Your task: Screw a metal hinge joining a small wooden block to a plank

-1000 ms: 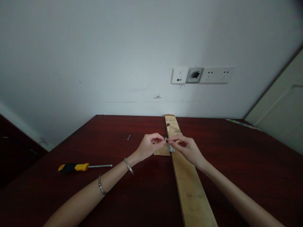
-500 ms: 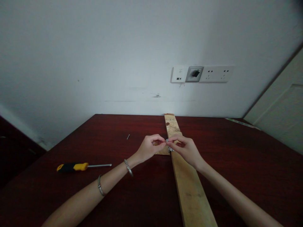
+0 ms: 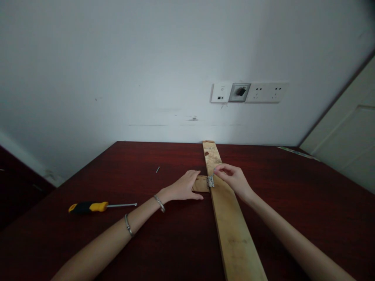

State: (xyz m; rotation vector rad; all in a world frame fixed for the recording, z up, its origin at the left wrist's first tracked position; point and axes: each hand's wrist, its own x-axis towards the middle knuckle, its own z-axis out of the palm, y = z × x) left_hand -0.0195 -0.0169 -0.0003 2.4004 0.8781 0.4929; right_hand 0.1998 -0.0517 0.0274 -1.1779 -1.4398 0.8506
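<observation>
A metal hinge point(image 3: 211, 181) lies where a short wood piece point(image 3: 201, 184) meets the side of a long wooden board point(image 3: 234, 230). My left hand point(image 3: 185, 186) is open around the left end of the short piece, thumb on the near side and fingers on the far side. Just above and right of the hinge, my right hand point(image 3: 233, 177) is closed in a pinch over the board. A tiny metallic thing, seemingly a screw point(image 3: 215, 170), shows at its fingertips; most of it is hidden.
On the dark red table point(image 3: 140, 242), a yellow and black screwdriver point(image 3: 101, 207) lies at the left. One loose screw point(image 3: 158, 169) rests farther back. The board's far end reaches the white wall, which carries sockets point(image 3: 263, 92). A thin strip point(image 3: 297, 153) lies at the back right.
Both hands were pinched together over the hinge. My left hand has opened and lowered round the short wood piece; my right hand has shifted slightly right and up, still pinching, uncovering the hinge.
</observation>
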